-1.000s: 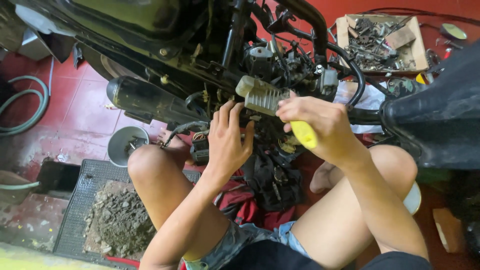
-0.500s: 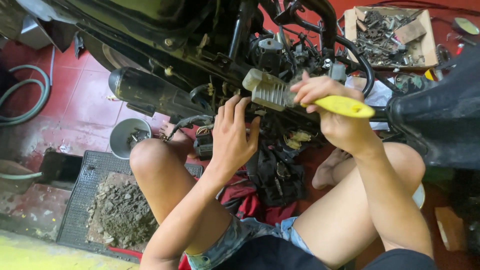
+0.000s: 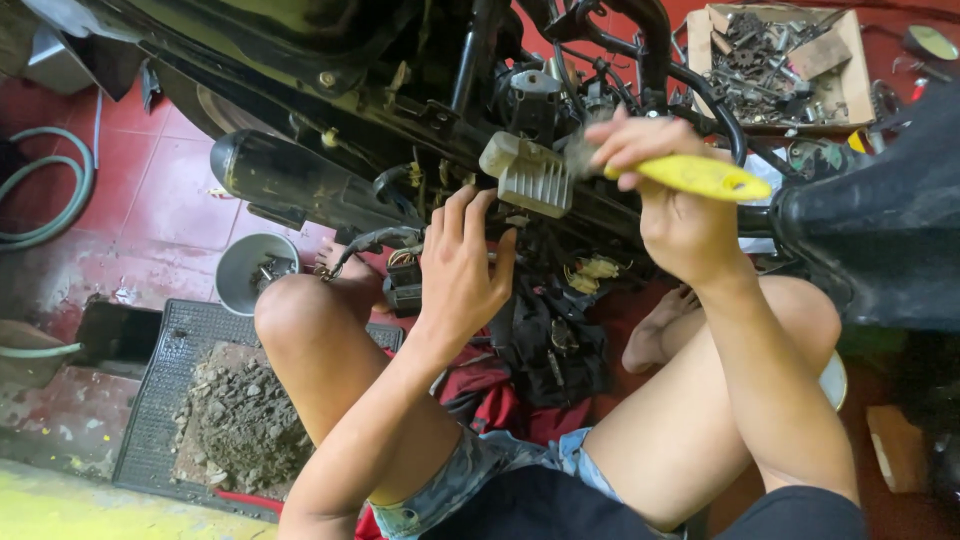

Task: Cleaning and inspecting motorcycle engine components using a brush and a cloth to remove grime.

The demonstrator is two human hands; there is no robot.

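Under the motorcycle frame (image 3: 420, 110), the right hand (image 3: 670, 200) has its grip closed around a yellow-handled tool (image 3: 690, 175); the tool's working end points left, toward a grey finned metal part (image 3: 530, 180) mounted on the frame, though whether it touches is hard to tell. Just below that part, the left hand (image 3: 465, 265) is open, fingers spread and raised, their tips at the part's lower edge and the wiring beside it; it holds nothing. Both knees are drawn up on either side of the arms. On the red tiled floor (image 3: 150, 210), a small grey bowl (image 3: 245, 270) sits by the left knee, near the dark exhaust pipe (image 3: 300, 185), with a few small metal pieces inside. A black rubber mat (image 3: 150, 400) below it carries a heap of dirt. At the top right corner, a cardboard box (image 3: 855, 70) holds a jumble of bolts and metal scraps. A green hose (image 3: 45, 200) curls at the left edge.
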